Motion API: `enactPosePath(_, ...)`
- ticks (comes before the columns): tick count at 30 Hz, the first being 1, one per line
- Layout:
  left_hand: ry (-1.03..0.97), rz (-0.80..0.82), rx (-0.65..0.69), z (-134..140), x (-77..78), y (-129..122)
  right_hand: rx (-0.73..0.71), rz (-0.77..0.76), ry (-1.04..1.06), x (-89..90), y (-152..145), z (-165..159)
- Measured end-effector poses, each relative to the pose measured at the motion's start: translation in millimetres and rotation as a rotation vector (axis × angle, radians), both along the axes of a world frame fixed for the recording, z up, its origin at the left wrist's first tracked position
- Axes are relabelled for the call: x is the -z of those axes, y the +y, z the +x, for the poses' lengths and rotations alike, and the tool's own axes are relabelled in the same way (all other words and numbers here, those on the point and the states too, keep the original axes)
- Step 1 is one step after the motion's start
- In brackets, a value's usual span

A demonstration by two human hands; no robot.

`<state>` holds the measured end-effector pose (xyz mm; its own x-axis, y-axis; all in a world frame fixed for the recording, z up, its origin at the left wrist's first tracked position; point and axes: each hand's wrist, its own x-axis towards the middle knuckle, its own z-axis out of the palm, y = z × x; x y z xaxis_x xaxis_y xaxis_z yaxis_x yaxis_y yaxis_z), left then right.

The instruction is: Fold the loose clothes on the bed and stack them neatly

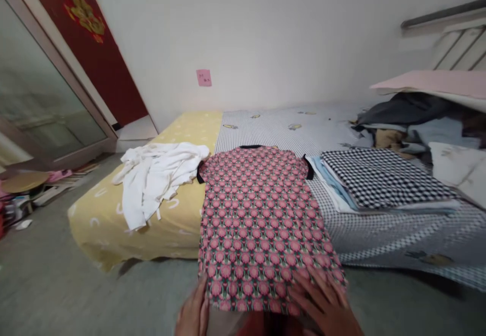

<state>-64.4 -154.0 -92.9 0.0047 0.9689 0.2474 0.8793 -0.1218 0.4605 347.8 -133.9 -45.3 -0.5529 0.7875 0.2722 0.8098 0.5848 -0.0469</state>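
Note:
A short-sleeved garment (261,214), printed with pink flowers and trimmed in black at neck and sleeves, lies spread face-up over the bed's front edge, its hem toward me. Its lower part reaches past the bed to my hands. My right hand (322,300) rests on the lower right of the cloth, fingers spread. At the lower left corner, my left hand (193,308) is against the side edge with its fingers stretched out; its thumb side is partly hidden. A crumpled white garment (159,176) lies left of the printed one. To the right sits a folded black-and-white checked cloth (383,176) on other folded pieces.
The bed carries a yellow sheet (182,232) and a grey checked sheet (288,123). A pile of clothes (410,113) rises at the right under a pink board (436,82). Assorted items and a round stool-like top (25,180) stand on the floor at left, near a glass door (45,93).

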Motion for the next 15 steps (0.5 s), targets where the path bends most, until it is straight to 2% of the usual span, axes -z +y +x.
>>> enactPosePath(2,0.090,-0.005,0.002,-4.3,-9.4,-18.0,0.044,-0.015,0.038,-2.3,-10.9,0.7)
enactPosePath(4,0.214,0.065,-0.010,-2.3,-27.3,-25.8,0.130,-0.049,0.084,-7.6,-12.8,-4.4)
enactPosePath(7,0.353,0.209,0.004,13.3,-55.4,-20.4,0.240,-0.111,0.152,-18.4,-5.1,-13.5)
enactPosePath(9,0.402,0.240,0.076,27.9,-67.0,-9.6,0.267,-0.175,0.213,-27.3,3.2,-16.3)
enactPosePath(12,0.430,0.204,0.232,45.4,-71.3,10.0,0.298,-0.296,0.366,-41.7,18.4,-14.4)
enactPosePath(15,0.339,0.106,0.283,52.9,-68.9,24.9,0.356,-0.410,0.526,-54.2,35.5,-10.4)
